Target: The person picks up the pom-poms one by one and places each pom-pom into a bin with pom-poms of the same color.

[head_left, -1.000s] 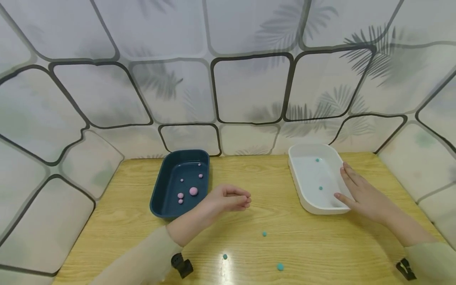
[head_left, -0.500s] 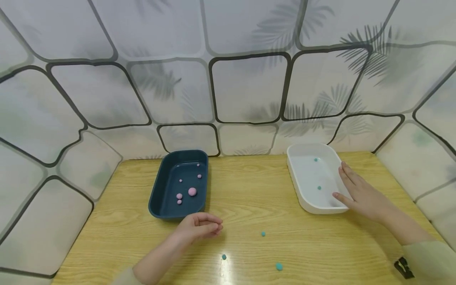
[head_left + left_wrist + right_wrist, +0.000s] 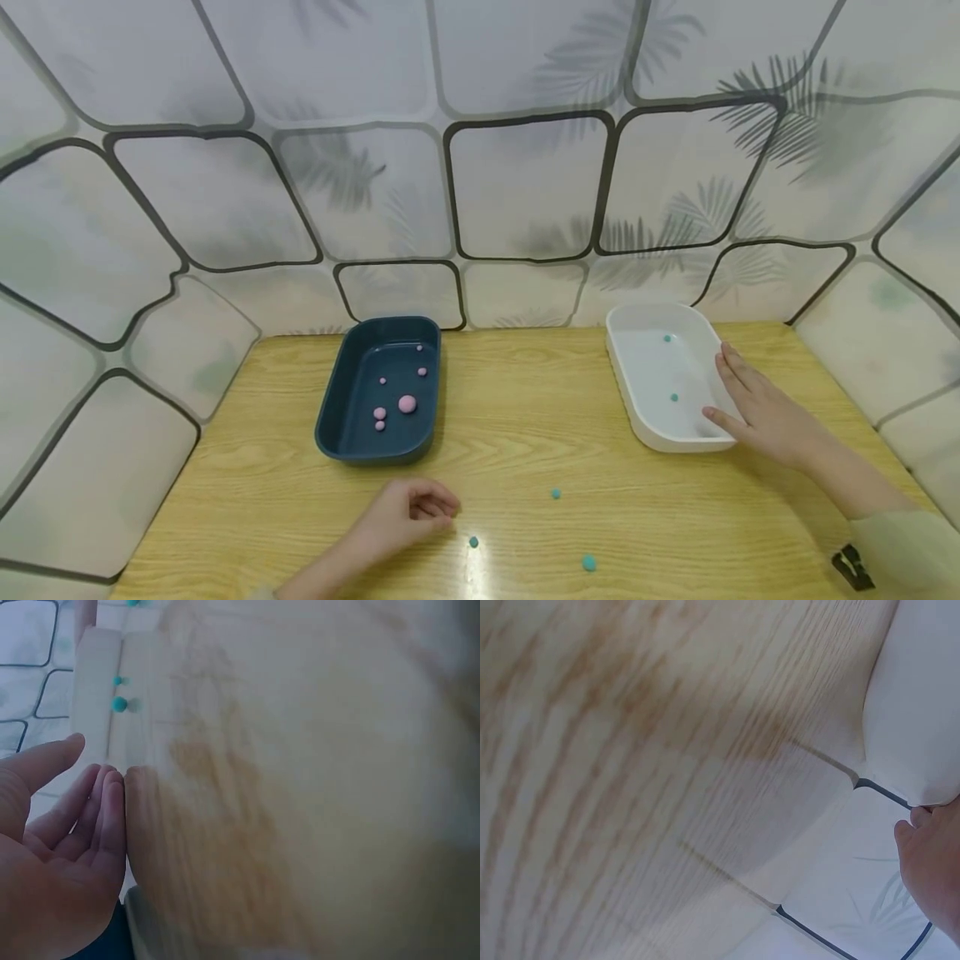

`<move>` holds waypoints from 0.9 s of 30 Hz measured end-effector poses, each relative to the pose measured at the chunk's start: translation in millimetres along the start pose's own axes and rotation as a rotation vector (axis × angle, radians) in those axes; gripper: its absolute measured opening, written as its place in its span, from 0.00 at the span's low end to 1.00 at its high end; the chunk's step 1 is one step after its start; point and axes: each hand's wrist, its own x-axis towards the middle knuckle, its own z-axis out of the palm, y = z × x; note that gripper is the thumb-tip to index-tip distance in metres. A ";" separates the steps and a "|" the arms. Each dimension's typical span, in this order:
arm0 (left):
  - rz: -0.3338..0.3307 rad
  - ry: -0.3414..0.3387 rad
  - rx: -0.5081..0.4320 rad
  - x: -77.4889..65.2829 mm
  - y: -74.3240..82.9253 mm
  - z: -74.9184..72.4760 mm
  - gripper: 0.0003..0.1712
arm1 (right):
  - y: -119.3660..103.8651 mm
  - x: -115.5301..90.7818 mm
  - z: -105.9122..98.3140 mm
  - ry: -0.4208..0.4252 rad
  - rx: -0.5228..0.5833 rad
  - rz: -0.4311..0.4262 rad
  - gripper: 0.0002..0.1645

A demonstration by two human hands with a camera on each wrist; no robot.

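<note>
My left hand (image 3: pixel 405 518) is low over the wooden table, fingers loosely bent and thumb apart, nothing between them. Just to the right of its fingertips lies a small teal ball (image 3: pixel 474 542). Two more teal balls lie farther right, one (image 3: pixel 556 493) farther back and a bigger one (image 3: pixel 589 563) near the front. In the left wrist view, the left palm (image 3: pixel 71 877) shows bare, with a teal ball (image 3: pixel 119 704) beyond the fingertips. My right hand (image 3: pixel 772 421) rests with straight fingers on the right rim of a white tray (image 3: pixel 678 444), which has two teal balls inside.
A dark blue tray (image 3: pixel 375 458) stands at the back left, holding several pink balls, the largest (image 3: pixel 407 404) near its middle. Patterned fabric (image 3: pixel 525 192) rises behind the table (image 3: pixel 517 383) and at both sides.
My left hand has moved from the middle of the table, beside the blue tray, toward the front left, and its thumb and fingers have spread apart. My right hand stays on the white tray.
</note>
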 end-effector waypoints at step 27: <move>0.203 0.022 0.480 6.1 4.8 23.1 0.08 | 5.7 0.3 1.0 0.021 -0.017 -0.028 0.53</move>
